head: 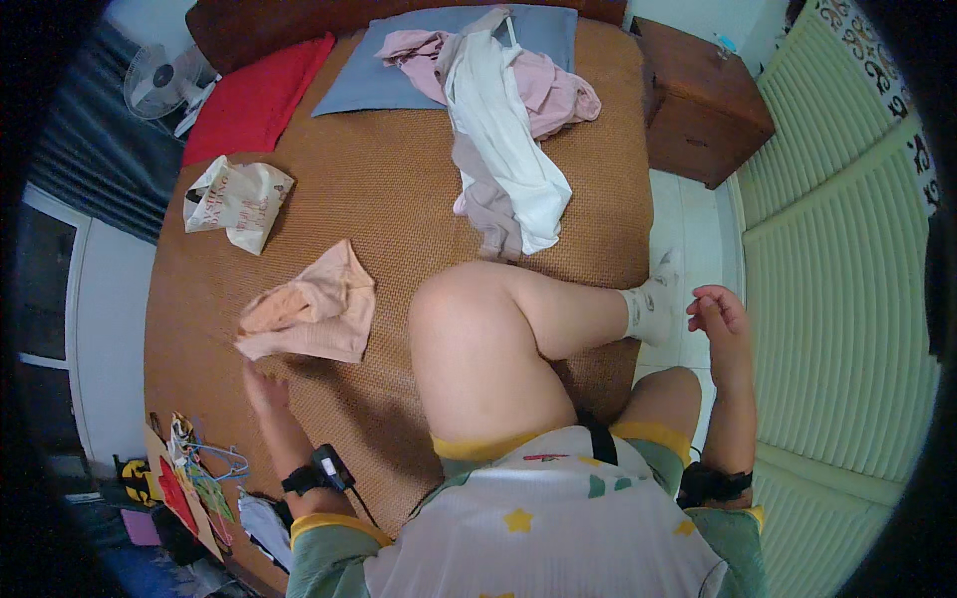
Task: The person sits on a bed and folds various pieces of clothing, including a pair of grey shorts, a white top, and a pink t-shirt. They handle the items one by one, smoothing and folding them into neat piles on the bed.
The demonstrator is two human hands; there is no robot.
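Note:
My left hand (268,392) is at the lower left corner of a peach-coloured garment (333,318), possibly shorts, over the woven bed mat (404,190). Its fingertips meet the cloth's edge and are blurred, so whether they grip it cannot be told. A shadow falls on the mat below the garment. On the other side, my right hand (719,318) hangs beyond the bed's right edge with loosely curled fingers and nothing in them. Up the bed lies a heap of clothes: a white garment (505,142), a pink one (553,97) and a greyish-mauve one (490,202).
My bent leg (486,351) rests across the bed. A printed white bag (243,202), red pillow (258,101) and blue pillow (359,82) lie farther up. Clothes hangers (217,460) are at lower left. A fan (158,78), wooden nightstand (703,97) and louvred doors (830,299) flank the bed.

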